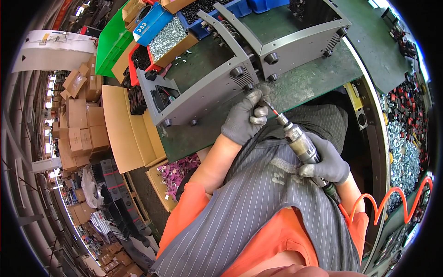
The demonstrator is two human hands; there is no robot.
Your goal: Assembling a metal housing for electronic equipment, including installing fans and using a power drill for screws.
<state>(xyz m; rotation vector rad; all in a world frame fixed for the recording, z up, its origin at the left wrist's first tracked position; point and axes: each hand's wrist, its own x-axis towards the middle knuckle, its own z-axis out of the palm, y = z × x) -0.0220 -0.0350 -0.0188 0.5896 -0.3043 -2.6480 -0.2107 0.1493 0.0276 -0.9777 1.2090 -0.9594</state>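
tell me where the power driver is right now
In the head view, the power driver is right of centre, gripped in the gloved right hand, its bit beside the left hand.

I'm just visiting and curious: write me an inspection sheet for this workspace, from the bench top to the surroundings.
Surface: green bench top, scuffed near its front edge.
Work items: left grey metal housing and right grey metal housing, side by side, dark round feet facing the person; power screwdriver.
Clutter: a few loose silver pieces beside an open cardboard box of silver hardware.
Hands: both gloved; right hand grips the screwdriver; left hand curled near its bit, contents unclear.
Cables: orange coiled hose at right, apparently leading to the screwdriver.
Surroundings: stacked cartons at left; purple parts in a carton beside the bench.
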